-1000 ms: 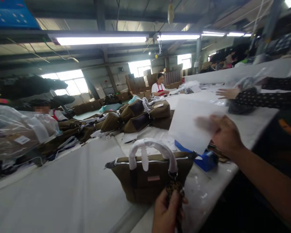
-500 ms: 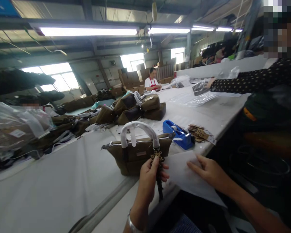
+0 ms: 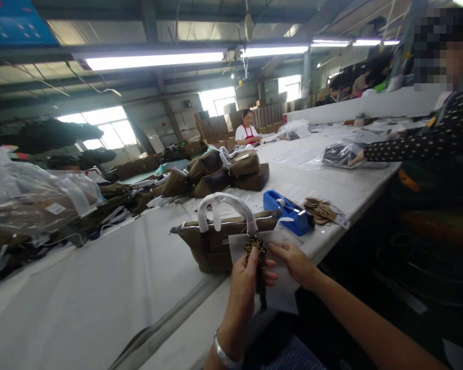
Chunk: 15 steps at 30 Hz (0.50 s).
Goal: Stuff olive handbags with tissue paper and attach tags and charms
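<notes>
An olive-brown handbag [image 3: 216, 252] stands upright on the white table, its handle [image 3: 231, 199] wrapped in white material. From the handle's base hangs a leopard-patterned charm [image 3: 255, 248] with a dark strap below it. My left hand [image 3: 249, 277] pinches this charm between thumb and fingers. A thin white sheet [image 3: 283, 288] lies behind the charm, in front of the bag's right part. My right hand [image 3: 297, 262] grips the sheet at its upper right, close to the charm.
A blue tape dispenser [image 3: 287, 213] and brown tags [image 3: 320, 209] sit beyond the bag on the white table [image 3: 92, 288]. More olive bags [image 3: 224, 172] are piled behind. At the right, a person's dotted sleeve [image 3: 409, 146] reaches toward a plastic-wrapped item [image 3: 341, 153].
My right hand has moved left, bringing the sheet behind the charm and over part of the bag. The person at the right has laid the wrapped item lower on the table.
</notes>
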Motion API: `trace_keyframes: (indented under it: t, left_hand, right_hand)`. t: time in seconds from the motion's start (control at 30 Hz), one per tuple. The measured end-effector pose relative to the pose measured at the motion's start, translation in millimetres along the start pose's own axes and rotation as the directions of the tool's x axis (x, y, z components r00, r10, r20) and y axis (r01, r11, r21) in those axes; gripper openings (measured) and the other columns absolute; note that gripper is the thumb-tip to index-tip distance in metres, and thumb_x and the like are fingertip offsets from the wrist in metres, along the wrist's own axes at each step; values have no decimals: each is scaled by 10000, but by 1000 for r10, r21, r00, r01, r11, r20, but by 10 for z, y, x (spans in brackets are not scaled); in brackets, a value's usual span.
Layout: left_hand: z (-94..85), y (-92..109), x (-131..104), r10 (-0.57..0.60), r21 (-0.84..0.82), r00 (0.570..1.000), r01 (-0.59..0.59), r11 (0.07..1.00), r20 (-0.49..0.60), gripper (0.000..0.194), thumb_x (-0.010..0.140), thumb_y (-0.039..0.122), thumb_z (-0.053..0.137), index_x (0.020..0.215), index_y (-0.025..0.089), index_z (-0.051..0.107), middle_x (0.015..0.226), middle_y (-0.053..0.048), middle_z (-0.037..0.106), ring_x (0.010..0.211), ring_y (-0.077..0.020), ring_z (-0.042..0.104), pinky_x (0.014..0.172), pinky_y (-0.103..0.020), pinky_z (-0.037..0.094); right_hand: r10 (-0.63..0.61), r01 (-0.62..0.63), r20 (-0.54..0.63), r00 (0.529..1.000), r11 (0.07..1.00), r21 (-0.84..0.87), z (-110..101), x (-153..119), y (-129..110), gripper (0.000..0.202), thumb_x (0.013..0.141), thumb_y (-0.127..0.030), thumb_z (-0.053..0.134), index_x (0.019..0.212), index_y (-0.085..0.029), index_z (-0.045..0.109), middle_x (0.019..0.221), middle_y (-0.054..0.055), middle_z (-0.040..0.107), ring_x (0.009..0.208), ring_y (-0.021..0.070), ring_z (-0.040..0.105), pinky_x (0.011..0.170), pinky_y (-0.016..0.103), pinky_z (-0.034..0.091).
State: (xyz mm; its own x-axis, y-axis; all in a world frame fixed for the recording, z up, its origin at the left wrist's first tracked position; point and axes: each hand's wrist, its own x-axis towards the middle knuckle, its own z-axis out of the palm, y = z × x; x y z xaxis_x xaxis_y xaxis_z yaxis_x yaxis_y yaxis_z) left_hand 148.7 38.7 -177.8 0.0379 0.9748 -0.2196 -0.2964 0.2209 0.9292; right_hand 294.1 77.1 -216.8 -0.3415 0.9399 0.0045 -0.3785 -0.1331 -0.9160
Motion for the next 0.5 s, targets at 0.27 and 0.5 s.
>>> trace_keyframes:
  t: [0.27, 0.5]
  left_hand:
    - [-94, -162, 86, 7, 17, 1000, -7, 1000, 10, 656, 749, 703, 733, 939, 80, 661, 785, -106, 747, 494, -120, 646, 457, -202, 490]
    - [-67, -205, 143, 19, 51, 998, -22, 998, 56, 670, 764, 744, 689, 888, 86, 678, 754, -105, 739, 495, -125, 638, 473, -212, 489]
  right_hand:
    - [24, -20, -39, 999, 995, 95, 99, 31, -126, 388, 793, -549, 760, 820, -167, 698, 731, 40, 676, 607, 169, 592, 597, 319, 511]
    - [45, -46, -13, 999, 997, -65, 212, 63, -188, 379, 741, -514, 834, 743, -176, 662, 556, -33, 546, 435, 109, 451, 422, 266, 398]
